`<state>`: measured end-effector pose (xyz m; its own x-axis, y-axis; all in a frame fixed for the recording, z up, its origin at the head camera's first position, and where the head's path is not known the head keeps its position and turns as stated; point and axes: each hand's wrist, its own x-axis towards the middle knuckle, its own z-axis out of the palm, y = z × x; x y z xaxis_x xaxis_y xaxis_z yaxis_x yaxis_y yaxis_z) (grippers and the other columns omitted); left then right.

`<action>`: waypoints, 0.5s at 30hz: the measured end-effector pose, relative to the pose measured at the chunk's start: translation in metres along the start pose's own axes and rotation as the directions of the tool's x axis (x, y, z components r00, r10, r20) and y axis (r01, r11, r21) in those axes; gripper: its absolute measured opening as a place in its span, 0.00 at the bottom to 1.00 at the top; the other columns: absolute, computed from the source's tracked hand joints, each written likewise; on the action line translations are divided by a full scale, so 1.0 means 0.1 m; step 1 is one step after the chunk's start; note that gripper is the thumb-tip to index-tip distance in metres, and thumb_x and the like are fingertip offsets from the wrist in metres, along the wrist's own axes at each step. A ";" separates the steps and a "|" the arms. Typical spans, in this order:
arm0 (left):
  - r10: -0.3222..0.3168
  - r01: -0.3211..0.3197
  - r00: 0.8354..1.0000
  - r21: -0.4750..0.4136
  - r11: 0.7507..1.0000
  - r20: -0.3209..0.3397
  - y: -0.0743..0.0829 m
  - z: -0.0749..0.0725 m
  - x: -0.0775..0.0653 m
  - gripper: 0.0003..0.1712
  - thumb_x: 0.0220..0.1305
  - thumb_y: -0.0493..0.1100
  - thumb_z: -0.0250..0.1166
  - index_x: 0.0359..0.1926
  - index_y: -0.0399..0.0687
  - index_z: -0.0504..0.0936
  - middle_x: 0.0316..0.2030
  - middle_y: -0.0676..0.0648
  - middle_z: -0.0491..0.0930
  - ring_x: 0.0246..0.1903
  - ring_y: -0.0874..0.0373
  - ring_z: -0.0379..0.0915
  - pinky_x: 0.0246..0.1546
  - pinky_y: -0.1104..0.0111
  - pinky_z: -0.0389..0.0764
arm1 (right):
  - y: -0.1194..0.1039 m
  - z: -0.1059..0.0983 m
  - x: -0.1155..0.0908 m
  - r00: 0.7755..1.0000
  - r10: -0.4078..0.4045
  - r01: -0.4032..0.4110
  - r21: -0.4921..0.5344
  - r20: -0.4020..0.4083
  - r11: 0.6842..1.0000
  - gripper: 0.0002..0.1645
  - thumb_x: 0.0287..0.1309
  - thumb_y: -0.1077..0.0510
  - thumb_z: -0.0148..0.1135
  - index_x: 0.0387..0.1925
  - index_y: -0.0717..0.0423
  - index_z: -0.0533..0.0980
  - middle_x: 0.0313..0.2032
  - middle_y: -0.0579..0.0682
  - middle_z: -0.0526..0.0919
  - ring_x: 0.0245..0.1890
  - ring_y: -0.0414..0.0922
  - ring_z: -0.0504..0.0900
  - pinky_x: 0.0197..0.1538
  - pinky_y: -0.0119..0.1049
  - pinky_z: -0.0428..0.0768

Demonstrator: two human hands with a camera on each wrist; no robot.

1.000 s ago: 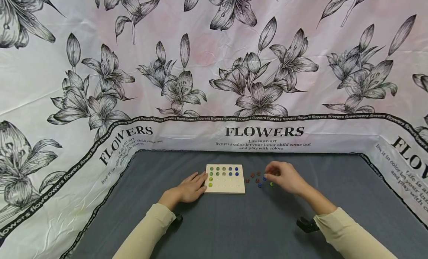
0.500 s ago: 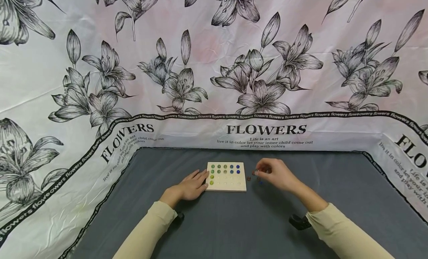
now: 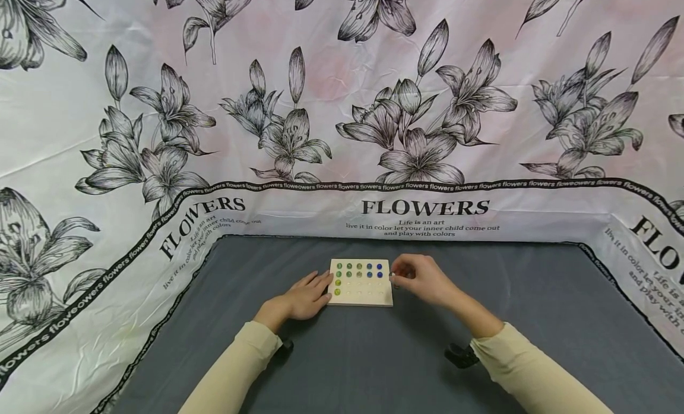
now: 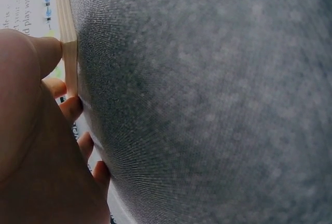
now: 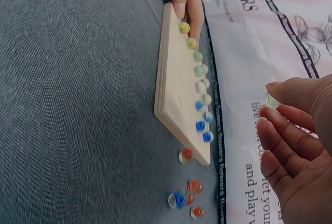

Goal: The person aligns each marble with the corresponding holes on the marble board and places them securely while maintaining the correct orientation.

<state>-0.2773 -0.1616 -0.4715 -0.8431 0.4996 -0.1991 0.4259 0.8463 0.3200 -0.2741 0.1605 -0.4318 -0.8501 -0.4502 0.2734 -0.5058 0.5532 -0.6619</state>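
Observation:
A pale wooden board [image 3: 366,297] with rows of shallow hollows lies flat on the cloth. Green marbles [image 3: 349,274], blue marbles [image 3: 369,266] and two yellow marbles [image 3: 337,292] sit in its hollows, filling the two far rows and the left of the nearer ones. My left hand [image 3: 301,298] rests at the board's left edge, thumb and fingertips against the wood. Just off the board's right edge, my right hand [image 3: 424,280] is raised, pinching a clear, greenish glass marble [image 5: 272,100] between thumb and index finger. Its other fingers are loosely bent.
Loose on the cloth beyond the board's right end are several red marbles [image 5: 195,186] and a blue marble [image 5: 179,199], mostly hidden by my right hand in the head view. A grey cloth [image 3: 352,354] covers the table. Behind it hangs a flower-printed sheet [image 3: 299,212].
My right hand has moved left from over the loose marbles to the board's right edge, carrying the pinched marble. My left hand has stayed at the board.

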 end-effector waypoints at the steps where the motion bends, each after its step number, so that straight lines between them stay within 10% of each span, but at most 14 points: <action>1: -0.001 0.001 1.000 0.001 1.000 0.000 0.00 0.00 0.00 0.34 0.84 0.53 0.44 0.82 0.47 0.53 0.81 0.46 0.49 0.80 0.43 0.40 0.77 0.48 0.50 | -0.01 0.01 0.01 1.000 -0.004 0.004 0.001 -0.002 1.000 0.05 0.64 0.62 0.70 0.40 0.58 0.83 0.32 0.44 0.84 0.30 0.40 0.79 0.32 0.34 0.78; 15: -0.007 0.006 1.000 0.018 1.000 0.023 -0.04 0.04 0.04 0.35 0.84 0.54 0.41 0.83 0.49 0.47 0.82 0.46 0.45 0.80 0.44 0.36 0.78 0.48 0.46 | -0.10 0.24 0.15 0.999 -0.041 0.041 0.018 -0.005 0.999 0.03 0.64 0.62 0.70 0.38 0.57 0.83 0.32 0.44 0.84 0.31 0.39 0.80 0.35 0.35 0.79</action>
<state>-0.2808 -0.1627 -0.4777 -0.8380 0.4981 -0.2228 0.4263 0.8525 0.3025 -0.2785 0.1314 -0.4372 -0.8292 -0.4691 0.3038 -0.5378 0.5217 -0.6623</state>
